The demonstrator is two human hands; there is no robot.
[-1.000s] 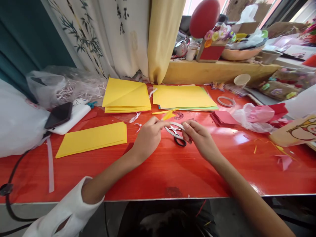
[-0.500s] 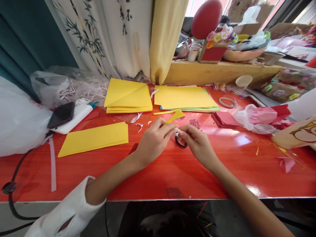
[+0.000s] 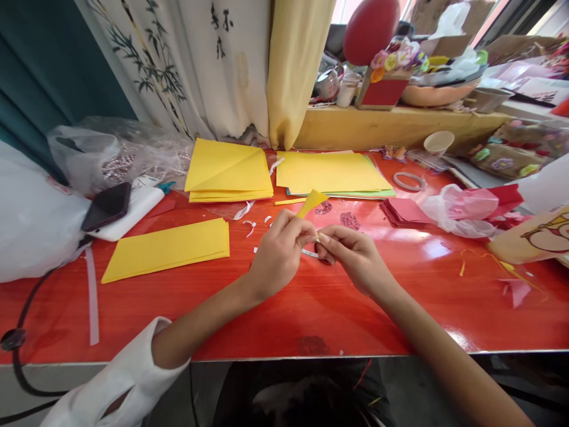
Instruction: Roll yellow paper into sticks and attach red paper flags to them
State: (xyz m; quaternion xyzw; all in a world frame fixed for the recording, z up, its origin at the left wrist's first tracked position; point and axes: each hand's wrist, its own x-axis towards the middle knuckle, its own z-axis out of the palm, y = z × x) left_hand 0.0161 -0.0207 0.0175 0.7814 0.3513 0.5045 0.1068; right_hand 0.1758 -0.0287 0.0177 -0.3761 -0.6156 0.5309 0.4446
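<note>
A small folded yellow paper point(image 3: 313, 203) sticks up from my left hand point(image 3: 279, 255), whose fingers are closed round it. My right hand point(image 3: 355, 255) meets it at the fingertips, pinching the paper's narrow lower end. Under the fingers lies a white strip point(image 3: 310, 253), partly hidden by my hands. Beyond my hands are a folded stack of yellow paper point(image 3: 229, 169) and a flatter pile of yellow sheets point(image 3: 331, 172) with green beneath. Long yellow pieces point(image 3: 166, 249) rest to the left of my hands.
On the red table point(image 3: 249, 326), a phone point(image 3: 106, 206) and plastic bags point(image 3: 40, 219) stand left. Red paper point(image 3: 405, 212), a tape ring point(image 3: 409, 181) and a patterned cup point(image 3: 533, 237) are right. A cluttered ledge point(image 3: 355, 124) runs behind.
The yellow paper in my left hand now points more upright. A white strip shows under my hands, and the black ring that was visible there is mostly hidden. The view has shifted slightly.
</note>
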